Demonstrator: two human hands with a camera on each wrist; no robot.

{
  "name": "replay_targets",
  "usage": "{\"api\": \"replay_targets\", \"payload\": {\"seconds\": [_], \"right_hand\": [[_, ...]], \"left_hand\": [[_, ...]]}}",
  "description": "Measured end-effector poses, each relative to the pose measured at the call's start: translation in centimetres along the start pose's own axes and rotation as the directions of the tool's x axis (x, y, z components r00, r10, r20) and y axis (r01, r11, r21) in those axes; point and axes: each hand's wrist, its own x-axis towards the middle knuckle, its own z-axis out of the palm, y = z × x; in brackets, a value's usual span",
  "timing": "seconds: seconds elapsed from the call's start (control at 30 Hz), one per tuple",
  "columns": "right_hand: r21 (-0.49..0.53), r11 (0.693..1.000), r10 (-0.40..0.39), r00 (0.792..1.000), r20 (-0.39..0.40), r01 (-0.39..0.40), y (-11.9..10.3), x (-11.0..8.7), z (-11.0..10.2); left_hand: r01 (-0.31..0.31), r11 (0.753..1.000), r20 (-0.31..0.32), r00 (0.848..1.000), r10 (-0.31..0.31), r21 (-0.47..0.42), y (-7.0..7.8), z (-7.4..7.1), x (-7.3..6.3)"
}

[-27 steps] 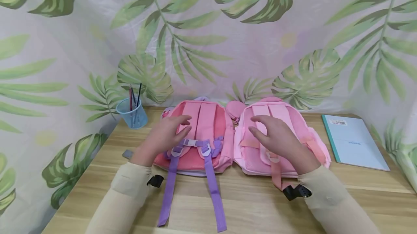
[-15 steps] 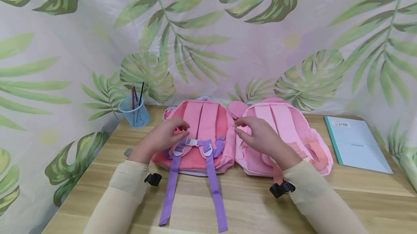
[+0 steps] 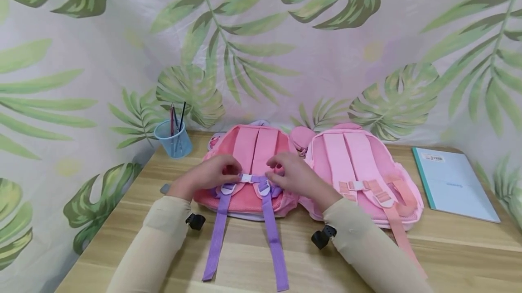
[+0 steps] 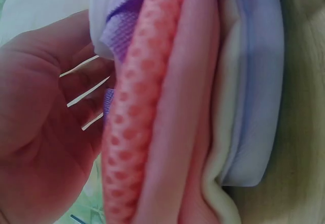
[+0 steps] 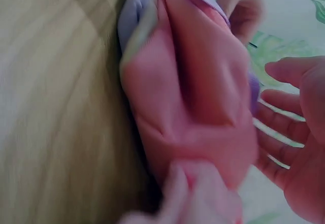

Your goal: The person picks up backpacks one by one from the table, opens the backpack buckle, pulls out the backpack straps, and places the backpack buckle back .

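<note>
In the head view a coral-pink backpack [image 3: 281, 141] lies with its straps up. A white buckle [image 3: 246, 178] joins its short purple cross strap [image 3: 258, 178]. My left hand [image 3: 212, 173] is at the buckle's left end, thumb tip right beside it, fingers slightly bent. Over the right part of the cross strap my right hand [image 3: 295, 175] hovers with a gap between thumb and fingers. The left wrist view shows the mesh back panel [image 4: 134, 112] in front of the fingers. In the right wrist view the fingers [image 5: 282, 125] are loosely spread beside the bag.
A lighter pink backpack [image 3: 391, 157] lies against it on the right, its peach straps buckled. A blue mesh pen cup [image 3: 179, 144] holding several pens stands at the back left. A light-blue notebook [image 3: 456, 189] lies on the right of the wooden table [image 3: 346, 266].
My right hand has moved left from the lighter pink backpack to the coral one's cross strap. My left hand has come slightly right and down to the buckle.
</note>
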Motion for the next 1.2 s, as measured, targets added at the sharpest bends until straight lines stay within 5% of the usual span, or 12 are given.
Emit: {"api": "replay_targets", "payload": {"seconds": [0.3, 0.57, 0.8, 1.2], "right_hand": [[0.04, 0.999, 0.005, 1.0, 0.021, -0.006, -0.7, 2.2, 2.9], [-0.137, 0.989, 0.056, 0.997, 0.058, -0.048, -1.4, 3.6, 4.4], [-0.179, 0.977, 0.135, 0.986, 0.093, -0.117, -1.9, 4.3, 5.1], [-0.199, 0.977, 0.09, 0.992, 0.084, -0.071, -1.4, 4.8, 5.8]], "left_hand": [[-0.021, 1.0, 0.031, 0.999, 0.022, -0.015, -0.7, 0.3, 0.6], [-0.063, 0.998, 0.035, 0.997, 0.063, -0.016, -1.0, 0.3, 0.8], [-0.062, 0.998, 0.037, 0.997, 0.062, -0.016, -1.1, 0.5, 0.8], [-0.061, 0.998, 0.049, 0.997, 0.061, -0.007, -0.7, 0.3, 1.0]]}}
